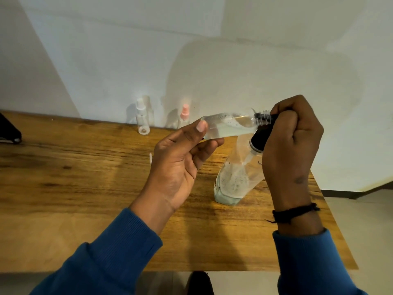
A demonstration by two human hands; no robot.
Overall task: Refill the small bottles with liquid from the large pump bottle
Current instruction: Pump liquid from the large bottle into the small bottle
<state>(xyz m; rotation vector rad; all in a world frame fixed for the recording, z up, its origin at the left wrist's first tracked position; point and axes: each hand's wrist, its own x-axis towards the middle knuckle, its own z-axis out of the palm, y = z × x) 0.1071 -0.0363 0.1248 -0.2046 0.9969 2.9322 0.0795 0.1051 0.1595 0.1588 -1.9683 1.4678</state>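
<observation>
Head view: looking down over a wooden table (85, 177) set against a pale wall, both hands up and busy at centre frame.
Left hand (180, 162): palm turned up, thumb and fingertips pinched round the base end of a small clear bottle (229, 126), and it has a firm hold.
Small clear bottle: lying almost on its side in the air, its open threaded neck pointing to 3 o'clock, pale liquid with bubbles pooled along its lower side.
Right hand (291, 145): curled into a fist round the black pump head (260, 139) of the large bottle (234, 179), knuckles towards the camera; the fingers hide the spout, so exactly where it meets the small bottle's neck is not clear.
Black pump head: right up against the small bottle's neck, just below and to the 4 o'clock side of it.
Large bottle: clear, leaning with its top tipped to 1 o'clock, its base on the table at about 5 o'clock from centre; a shallow layer of pale liquid at the bottom, foam clinging to the walls above.
White-capped spray bottle (142, 118): upright at the back edge of the table, 11 o'clock from the hands, well apart from them, looking nearly empty.
Pink-capped spray bottle (184, 114): upright just to the right of the white one, near the wall, partly behind the held bottle.
Wristband (295, 212): dark cord round the right wrist, above a blue sleeve (314, 262).
Dark object (9, 128): at the table's far left edge, 9 o'clock, too cropped to name.
</observation>
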